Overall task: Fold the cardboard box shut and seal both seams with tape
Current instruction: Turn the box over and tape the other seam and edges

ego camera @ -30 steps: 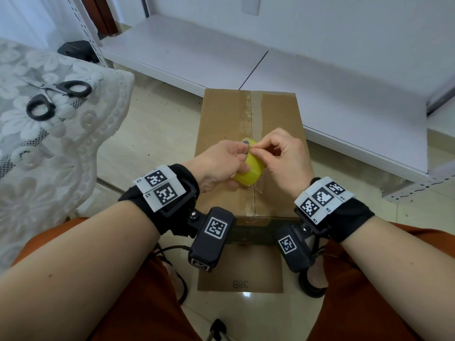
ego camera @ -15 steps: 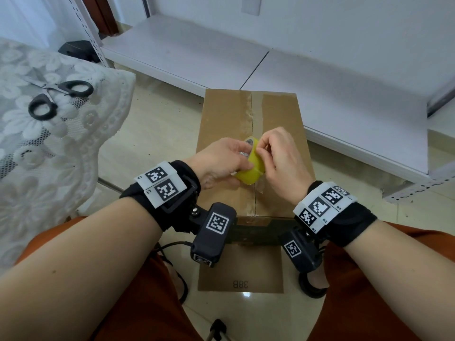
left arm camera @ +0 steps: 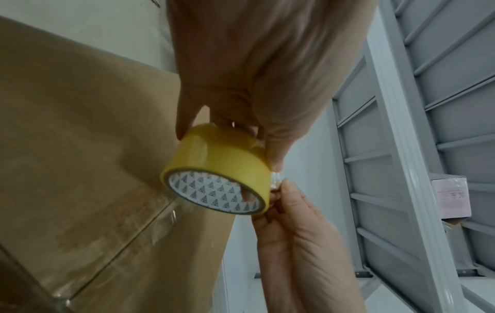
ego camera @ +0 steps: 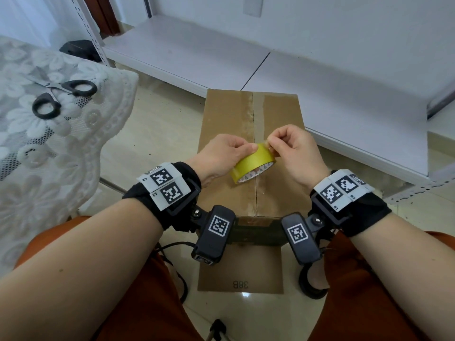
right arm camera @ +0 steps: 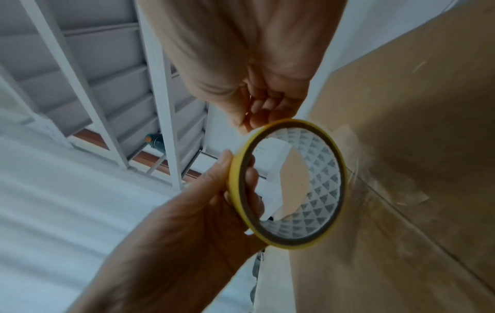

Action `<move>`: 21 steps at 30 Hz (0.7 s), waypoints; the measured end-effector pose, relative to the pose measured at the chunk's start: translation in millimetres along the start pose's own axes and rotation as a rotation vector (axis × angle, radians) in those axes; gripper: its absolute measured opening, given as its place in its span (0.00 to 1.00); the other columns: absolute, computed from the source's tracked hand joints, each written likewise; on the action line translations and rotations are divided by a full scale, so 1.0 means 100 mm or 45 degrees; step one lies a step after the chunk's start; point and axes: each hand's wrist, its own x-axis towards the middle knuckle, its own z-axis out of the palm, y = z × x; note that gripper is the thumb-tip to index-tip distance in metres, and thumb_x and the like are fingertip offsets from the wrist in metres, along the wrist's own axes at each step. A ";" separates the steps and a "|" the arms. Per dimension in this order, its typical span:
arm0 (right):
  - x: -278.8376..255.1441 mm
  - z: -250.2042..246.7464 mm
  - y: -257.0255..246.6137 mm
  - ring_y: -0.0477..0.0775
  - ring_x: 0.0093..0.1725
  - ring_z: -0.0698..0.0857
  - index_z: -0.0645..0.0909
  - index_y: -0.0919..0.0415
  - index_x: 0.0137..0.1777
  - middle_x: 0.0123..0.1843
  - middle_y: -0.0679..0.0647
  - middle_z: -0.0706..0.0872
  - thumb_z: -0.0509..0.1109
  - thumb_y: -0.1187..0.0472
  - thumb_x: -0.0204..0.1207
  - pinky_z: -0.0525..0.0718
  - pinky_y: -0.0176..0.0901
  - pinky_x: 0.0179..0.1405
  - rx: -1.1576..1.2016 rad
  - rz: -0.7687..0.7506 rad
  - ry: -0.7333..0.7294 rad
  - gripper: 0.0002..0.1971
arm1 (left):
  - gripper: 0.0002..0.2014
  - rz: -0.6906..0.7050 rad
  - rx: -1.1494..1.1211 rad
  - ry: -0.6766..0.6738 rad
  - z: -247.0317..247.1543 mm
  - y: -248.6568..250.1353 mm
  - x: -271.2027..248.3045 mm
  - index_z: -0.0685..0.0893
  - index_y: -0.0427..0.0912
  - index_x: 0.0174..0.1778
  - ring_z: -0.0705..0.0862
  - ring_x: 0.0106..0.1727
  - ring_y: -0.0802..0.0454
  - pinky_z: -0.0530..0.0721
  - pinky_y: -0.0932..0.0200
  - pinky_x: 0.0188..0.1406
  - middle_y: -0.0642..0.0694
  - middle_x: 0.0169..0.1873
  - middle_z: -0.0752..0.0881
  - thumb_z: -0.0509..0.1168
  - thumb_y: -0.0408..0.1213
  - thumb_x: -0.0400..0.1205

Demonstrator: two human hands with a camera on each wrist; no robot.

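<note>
The brown cardboard box (ego camera: 226, 119) stands on the floor between my knees, its top flaps closed, with clear tape along the middle seam (ego camera: 253, 124). My left hand (ego camera: 246, 153) grips a yellow tape roll (ego camera: 253, 166) just above the box top, fingers over its outer face and a finger inside the core. My right hand (ego camera: 269, 143) pinches the tape's loose end at the roll's upper right edge. In the left wrist view the roll (left arm camera: 217, 171) tilts toward the camera, and the right hand's fingertips (left arm camera: 284, 186) pinch a small clear tab. The right wrist view looks through the roll's core (right arm camera: 289, 184).
Black-handled scissors (ego camera: 64, 97) lie on a white lace cloth (ego camera: 73, 148) to the left. A low white shelf (ego camera: 320, 77) runs behind and to the right of the box. A cardboard flap marked 38B (ego camera: 240, 274) lies below the box's near end.
The roll has tipped from nearly upright to lying slanted, showing its patterned core. My right hand has shifted up and right, from picking at the roll's face to pinching the tape end.
</note>
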 end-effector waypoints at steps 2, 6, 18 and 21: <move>0.02 -0.04 -0.02 0.50 0.37 0.83 0.76 0.53 0.44 0.35 0.50 0.85 0.67 0.68 0.77 0.85 0.53 0.49 0.118 0.067 0.038 0.08 | 0.04 -0.020 -0.036 -0.133 -0.01 0.02 -0.02 0.87 0.45 0.44 0.84 0.42 0.54 0.82 0.60 0.49 0.47 0.40 0.89 0.68 0.40 0.81; 0.01 -0.05 -0.04 0.48 0.39 0.85 0.77 0.58 0.55 0.38 0.52 0.86 0.70 0.66 0.77 0.85 0.44 0.48 0.210 0.138 -0.023 0.09 | 0.06 -0.049 -0.074 -0.144 -0.02 0.00 -0.03 0.87 0.44 0.50 0.87 0.48 0.51 0.83 0.55 0.58 0.44 0.46 0.91 0.72 0.35 0.78; 0.02 0.01 -0.02 0.54 0.41 0.89 0.84 0.51 0.33 0.37 0.51 0.89 0.76 0.67 0.70 0.89 0.55 0.46 -0.073 -0.004 0.115 0.11 | 0.04 -0.056 -0.076 0.012 -0.02 0.06 -0.01 0.88 0.46 0.43 0.87 0.42 0.53 0.85 0.59 0.48 0.45 0.41 0.91 0.75 0.39 0.75; 0.00 0.01 -0.01 0.53 0.39 0.89 0.84 0.49 0.33 0.36 0.50 0.89 0.77 0.65 0.70 0.89 0.55 0.44 -0.058 -0.045 0.157 0.10 | 0.04 -0.055 -0.082 0.051 -0.03 0.07 -0.01 0.88 0.45 0.42 0.87 0.43 0.52 0.85 0.59 0.47 0.44 0.41 0.91 0.75 0.39 0.75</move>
